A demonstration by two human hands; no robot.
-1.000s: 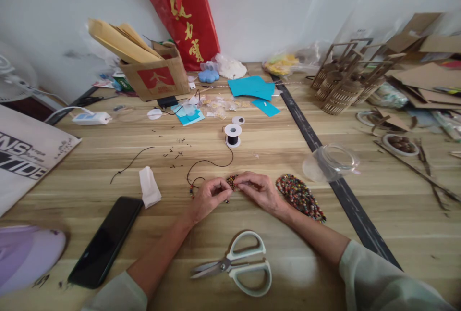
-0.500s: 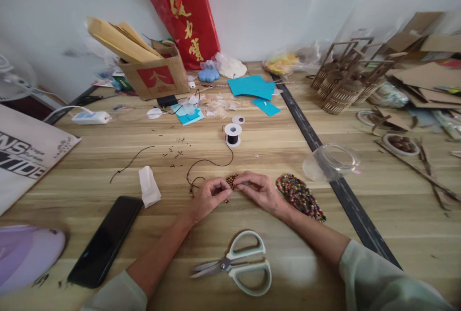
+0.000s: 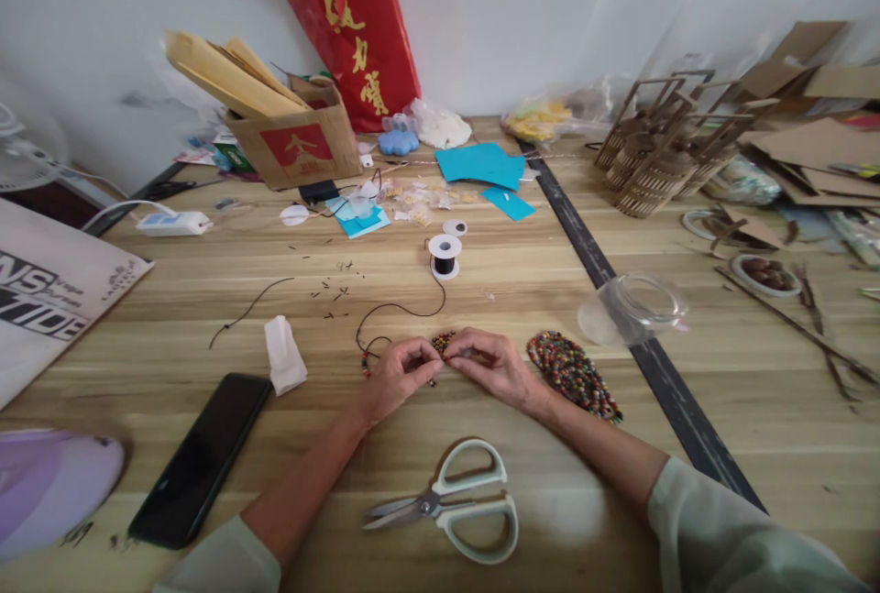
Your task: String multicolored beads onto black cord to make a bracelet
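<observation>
Beads pinched tight at centre frame, with a slip the main danger

Centre of the frame, just below the middle, and the beads (image 3: 442, 343) are being worked between two sets of fingertips. By the left hand (image 3: 402, 382), thumb and forefinger are brought together in a pinch; by the right hand (image 3: 493, 368), the same is done from the other side, tips nearly meeting. The beads appear to be gripped by both, though whether a single bead or a bit of cord (image 3: 405, 311) is caught there cannot be told at this size.

And here is where it could be spoiled! If either pinch is eased too soon, beads could be shed across the table (image 3: 330, 446). The cord is looped loosely left of centre and is led up to the spool (image 3: 445, 265); were it snagged by the left wrist, the spool could be toppled or the work tugged askew. At lower centre, the scissors (image 3: 474, 506) are left with blades slightly parted, so a dropped forearm could be nicked. And at right of centre, the bead heap (image 3: 574, 378) is crowded by the right forearm: one careless sweep, and it could be dragged or tangled.
</observation>
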